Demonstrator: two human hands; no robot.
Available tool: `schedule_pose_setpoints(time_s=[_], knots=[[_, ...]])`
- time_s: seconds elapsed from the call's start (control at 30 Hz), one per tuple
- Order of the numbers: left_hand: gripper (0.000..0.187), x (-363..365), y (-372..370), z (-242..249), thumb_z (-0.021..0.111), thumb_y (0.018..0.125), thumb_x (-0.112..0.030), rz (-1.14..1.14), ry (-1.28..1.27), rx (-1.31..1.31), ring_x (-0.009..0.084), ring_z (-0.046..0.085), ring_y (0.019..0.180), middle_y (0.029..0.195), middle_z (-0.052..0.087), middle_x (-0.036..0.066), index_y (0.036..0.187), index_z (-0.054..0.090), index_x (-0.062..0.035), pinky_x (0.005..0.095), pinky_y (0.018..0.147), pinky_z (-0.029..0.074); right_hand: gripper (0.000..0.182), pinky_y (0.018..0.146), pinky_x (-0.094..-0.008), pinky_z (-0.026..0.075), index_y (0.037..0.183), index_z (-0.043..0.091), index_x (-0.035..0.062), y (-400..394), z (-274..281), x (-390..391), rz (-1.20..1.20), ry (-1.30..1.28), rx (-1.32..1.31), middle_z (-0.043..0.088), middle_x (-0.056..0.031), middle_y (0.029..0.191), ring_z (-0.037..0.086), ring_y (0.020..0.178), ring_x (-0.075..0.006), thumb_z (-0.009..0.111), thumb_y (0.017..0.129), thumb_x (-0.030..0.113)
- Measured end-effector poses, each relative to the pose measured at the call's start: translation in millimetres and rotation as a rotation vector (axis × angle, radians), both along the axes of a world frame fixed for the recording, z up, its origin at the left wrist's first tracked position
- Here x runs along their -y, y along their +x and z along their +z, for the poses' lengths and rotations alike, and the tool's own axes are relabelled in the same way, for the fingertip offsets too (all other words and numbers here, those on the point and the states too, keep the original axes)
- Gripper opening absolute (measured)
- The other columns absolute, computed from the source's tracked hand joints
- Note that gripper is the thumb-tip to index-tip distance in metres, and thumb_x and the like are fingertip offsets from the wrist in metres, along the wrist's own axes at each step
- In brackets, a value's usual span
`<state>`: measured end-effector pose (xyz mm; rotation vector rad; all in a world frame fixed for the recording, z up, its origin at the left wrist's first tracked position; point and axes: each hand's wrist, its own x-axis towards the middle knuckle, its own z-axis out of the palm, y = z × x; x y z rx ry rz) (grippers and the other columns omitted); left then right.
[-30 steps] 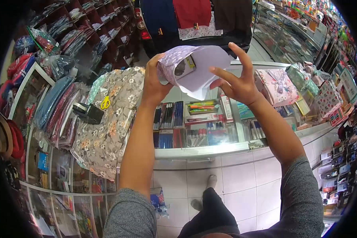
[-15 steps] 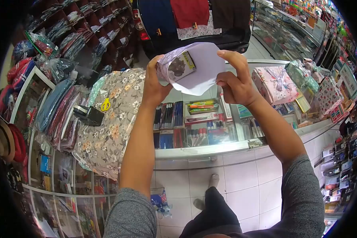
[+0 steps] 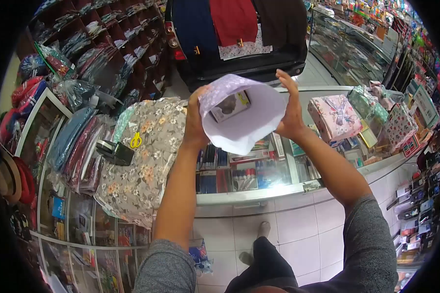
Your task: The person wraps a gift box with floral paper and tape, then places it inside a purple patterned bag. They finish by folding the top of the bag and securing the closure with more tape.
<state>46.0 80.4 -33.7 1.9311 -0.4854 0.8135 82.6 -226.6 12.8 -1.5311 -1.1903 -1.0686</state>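
Note:
A lilac patterned paper bag (image 3: 254,132), white inside, is held up over the glass counter with its wide mouth tilted toward me. Inside it lies a small box (image 3: 230,106) with a dark picture and a yellow-green strip on its face. My left hand (image 3: 196,117) grips the bag's left side, the fingers partly hidden behind the paper. Against the bag's right side is my right hand (image 3: 292,115), cupped round it with one finger stretched up past the rim.
Below the bag, the glass counter (image 3: 274,193) shows pens and markers inside. Floral wrapping paper (image 3: 144,176) lies at left, with yellow scissors (image 3: 136,140) and a black tape dispenser (image 3: 115,152). Wrapped gifts (image 3: 335,117) stand at right. Bagged clothes (image 3: 73,141) are stacked far left.
The bag sits lower in view and its mouth has opened wider and rounder. My right hand has shifted from pinching near the rim to cupping the bag's right side.

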Motion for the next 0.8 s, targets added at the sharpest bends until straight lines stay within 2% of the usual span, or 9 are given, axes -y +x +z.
schedule_pose_setpoints(time_s=[0.07, 0.1, 0.2, 0.37, 0.53, 0.63, 0.73, 0.77, 0.8], knots=[[0.097, 54, -64, 75, 0.092, 0.070, -0.008, 0.053, 0.003, -0.005, 0.0380, 0.054, 0.135, 0.145, 0.052, 0.021, 0.150, 0.037, -0.0064, 0.0455, 0.117, 0.042, 0.090, 0.121, -0.0500, 0.034, 0.152, 0.034, -0.0004, 9, -8, 1, 0.041, -0.075, -0.054, 0.042, -0.0296, 0.155, 0.043, 0.145, -0.0458, 0.078, 0.074, 0.004], [0.094, -19, 32, -26, 0.092, 0.071, -0.009, -0.082, -0.041, -0.118, 0.0379, 0.054, 0.135, 0.145, 0.052, 0.022, 0.149, 0.039, -0.0062, 0.0458, 0.117, 0.041, 0.094, 0.121, -0.0502, 0.034, 0.153, 0.034, 0.0012, 8, -6, 2, 0.060, -0.092, -0.067, 0.042, -0.0287, 0.157, 0.043, 0.146, -0.0455, 0.081, 0.073, 0.007], [0.087, 34, -29, 32, 0.090, 0.075, -0.012, -0.084, 0.133, 0.319, 0.0375, 0.054, 0.136, 0.145, 0.052, 0.021, 0.147, 0.041, -0.0054, 0.0451, 0.116, 0.042, 0.102, 0.121, -0.0506, 0.033, 0.156, 0.031, 0.0044, 6, -6, 3, 0.101, -0.121, -0.108, 0.040, -0.0275, 0.159, 0.041, 0.147, -0.0454, 0.087, 0.071, 0.014], [0.072, 50, -37, 36, 0.083, 0.082, -0.014, 0.004, 0.264, 0.371, 0.0406, 0.062, 0.125, 0.135, 0.061, 0.023, 0.143, 0.044, -0.0067, 0.0462, 0.107, 0.051, 0.118, 0.123, -0.0526, 0.029, 0.163, 0.025, 0.0082, 33, -19, 5, 0.229, -0.293, -0.089, 0.039, -0.0261, 0.161, 0.036, 0.150, -0.0454, 0.092, 0.070, 0.035], [0.078, 57, -38, 23, 0.085, 0.079, -0.012, -0.231, -0.002, 0.275, 0.0368, 0.066, 0.119, 0.132, 0.064, 0.020, 0.143, 0.043, -0.0020, 0.0441, 0.103, 0.054, 0.109, 0.121, -0.0510, 0.032, 0.159, 0.031, 0.0042, 30, -44, -1, 0.351, -0.278, -0.274, 0.044, -0.0240, 0.157, 0.040, 0.148, -0.0435, 0.090, 0.070, 0.028], [0.081, 53, -36, -7, 0.087, 0.077, -0.014, -0.287, -0.219, 0.074, 0.0366, 0.065, 0.120, 0.132, 0.063, 0.020, 0.144, 0.043, -0.0012, 0.0434, 0.102, 0.054, 0.103, 0.116, -0.0491, 0.038, 0.155, 0.033, 0.0007, 51, -86, 1, 0.525, -0.355, -0.890, 0.050, -0.0225, 0.149, 0.051, 0.135, -0.0414, 0.087, 0.070, 0.021], [0.085, 47, -34, -32, 0.089, 0.076, -0.016, -0.338, -0.437, -0.128, 0.0363, 0.064, 0.120, 0.133, 0.063, 0.020, 0.145, 0.042, -0.0004, 0.0427, 0.102, 0.054, 0.098, 0.114, -0.0495, 0.040, 0.152, 0.037, -0.0003, 1, -24, 5, 0.251, -0.409, -0.350, 0.051, -0.0239, 0.146, 0.051, 0.134, -0.0433, 0.087, 0.071, 0.022], [0.086, 44, -34, -35, 0.089, 0.075, -0.017, -0.354, -0.509, -0.196, 0.0363, 0.064, 0.120, 0.133, 0.063, 0.019, 0.145, 0.042, -0.0001, 0.0425, 0.102, 0.054, 0.095, 0.111, -0.0491, 0.043, 0.148, 0.040, -0.0009, -3, -25, 7, 0.193, -0.476, -0.415, 0.053, -0.0248, 0.142, 0.053, 0.131, -0.0449, 0.089, 0.072, 0.024], [0.096, 35, -36, -29, 0.093, 0.072, -0.028, -0.274, -0.153, -0.210, 0.0393, 0.059, 0.126, 0.137, 0.059, 0.021, 0.147, 0.041, 0.0011, 0.0458, 0.106, 0.050, 0.095, 0.111, -0.0491, 0.043, 0.148, 0.040, -0.0009, -4, -22, 5, 0.193, -0.475, -0.413, 0.053, -0.0248, 0.142, 0.053, 0.131, -0.0449, 0.089, 0.072, 0.024]])
